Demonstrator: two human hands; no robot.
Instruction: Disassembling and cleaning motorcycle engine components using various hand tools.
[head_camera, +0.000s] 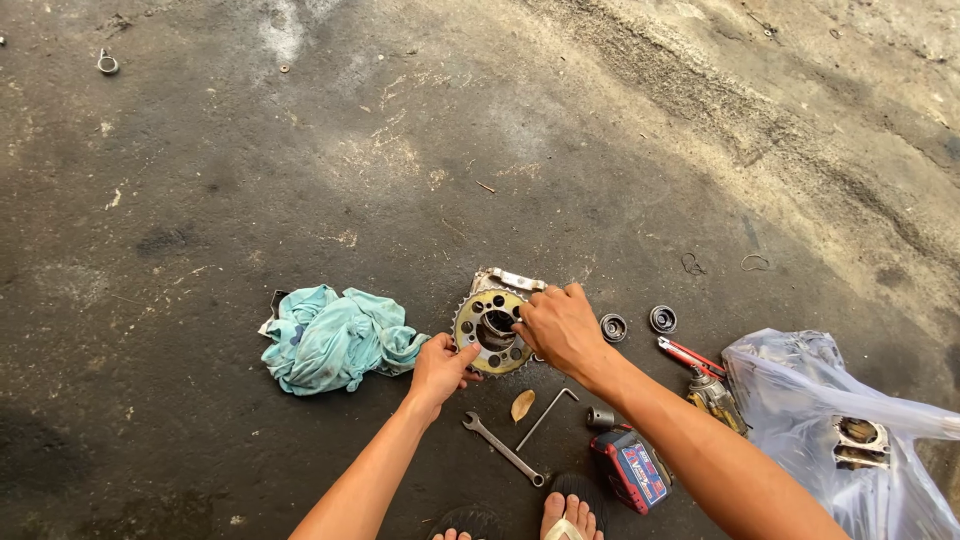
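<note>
Toes in sandals (566, 516) sit nearest me at the bottom edge, on dark, stained concrete floor (250, 180).

Left hand (440, 368): fingers curled, thumb and fingertips pinching the near-left rim of a toothed sprocket (490, 330). Grip looks firm; hand mostly closed on the teeth.

Right hand (558, 325): palm down, fingers bent over the right side of the sprocket, fingertips pressing at its centre hub. I cannot tell whether it grips anything small under the fingers.

Sprocket lies flat on the floor, centre of the scene, brass-coloured with a ring of round holes. A pale metal bracket (512, 279) shows just beyond it, touching its far edge.

Working outward. Left of the sprocket, just beside the left hand: crumpled teal rag (335, 338). Near side, between the forearms: combination wrench (504, 449), a dry leaf (522, 405), a bent hex key (547, 417). Right of those, partly under the right forearm: cordless driver with red and blue battery (630, 467), and a dark socket (599, 417) beside it.

Right of the right hand: two round bearing-like parts (613, 327) and (662, 319), near each other but apart. Further right, a red-handled tool (690, 356), then a clear plastic bag (850, 430) holding a metal part.

Far left corner: a small metal ring (107, 64), well apart from everything.
</note>
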